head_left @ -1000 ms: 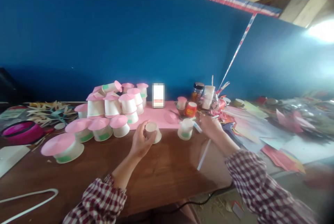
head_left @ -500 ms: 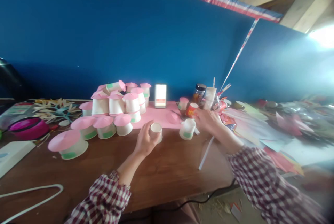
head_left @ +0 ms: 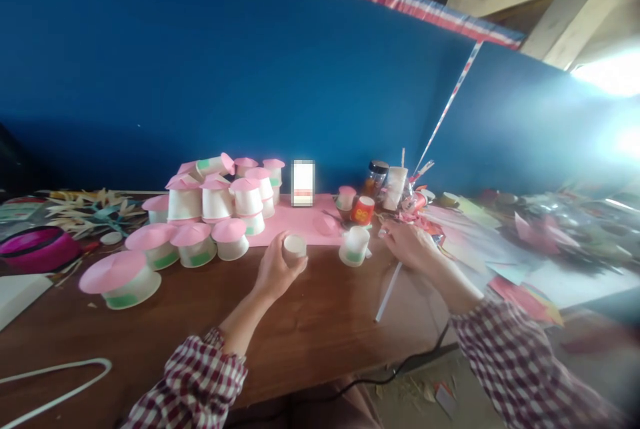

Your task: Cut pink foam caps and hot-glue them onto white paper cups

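My left hand (head_left: pixel 277 269) is wrapped round a small white paper cup (head_left: pixel 295 248), its open mouth facing up toward me, held just above the brown table. Over to the right, my right hand (head_left: pixel 407 242) reaches down with fingers bent together by the clutter; what they hold, if anything, is hidden. A red paper cup (head_left: pixel 363 211) with yellow marks stands just beyond its fingertips. Between the two hands sits another white cup (head_left: pixel 355 247) with a green patch. A flat pink paper piece (head_left: pixel 325 223) lies behind that cup.
Several white cups with pink paper tops (head_left: pixel 193 235) stand stacked at the left. A dark-lidded jar (head_left: pixel 376 179) and a white roll (head_left: pixel 395 187) are at the back right. A white stick (head_left: pixel 388 293) lies near my right wrist; loose papers (head_left: pixel 465 242) spread farther right.
My right hand has come away from the red cup, which now stands more upright, and has moved slightly nearer. My left hand has lifted its cup a little. The view has shifted slightly right.
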Available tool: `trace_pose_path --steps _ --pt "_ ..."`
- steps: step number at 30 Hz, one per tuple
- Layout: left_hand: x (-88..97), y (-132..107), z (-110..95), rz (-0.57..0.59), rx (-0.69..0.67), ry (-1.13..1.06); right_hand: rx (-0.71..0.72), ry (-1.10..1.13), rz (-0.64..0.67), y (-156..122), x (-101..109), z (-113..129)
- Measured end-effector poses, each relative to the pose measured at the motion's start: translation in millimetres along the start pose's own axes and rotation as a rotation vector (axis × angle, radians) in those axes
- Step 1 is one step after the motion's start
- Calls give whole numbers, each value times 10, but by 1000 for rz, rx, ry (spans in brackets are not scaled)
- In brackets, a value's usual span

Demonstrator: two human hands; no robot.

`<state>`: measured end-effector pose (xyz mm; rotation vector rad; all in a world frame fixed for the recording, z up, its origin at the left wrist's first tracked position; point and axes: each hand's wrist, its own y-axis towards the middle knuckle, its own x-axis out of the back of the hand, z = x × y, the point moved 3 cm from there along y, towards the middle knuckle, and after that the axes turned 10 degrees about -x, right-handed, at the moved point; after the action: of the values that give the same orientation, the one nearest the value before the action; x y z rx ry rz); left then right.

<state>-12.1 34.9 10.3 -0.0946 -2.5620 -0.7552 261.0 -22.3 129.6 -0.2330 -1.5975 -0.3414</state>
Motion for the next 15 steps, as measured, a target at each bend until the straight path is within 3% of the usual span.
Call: trace_pose_path --steps 4,9,12,15 --pt "-6 7 -2 20 34 7 136 169 -42 -297 -207 177" --pt "-14 18 -8 24 -12 31 390 260 29 -689 -510 565" --pt "-17 26 8 36 0 61 434 264 -5 -768 -582 686" --pt "-24 29 24 32 -7 87 426 288 4 -770 -614 657"
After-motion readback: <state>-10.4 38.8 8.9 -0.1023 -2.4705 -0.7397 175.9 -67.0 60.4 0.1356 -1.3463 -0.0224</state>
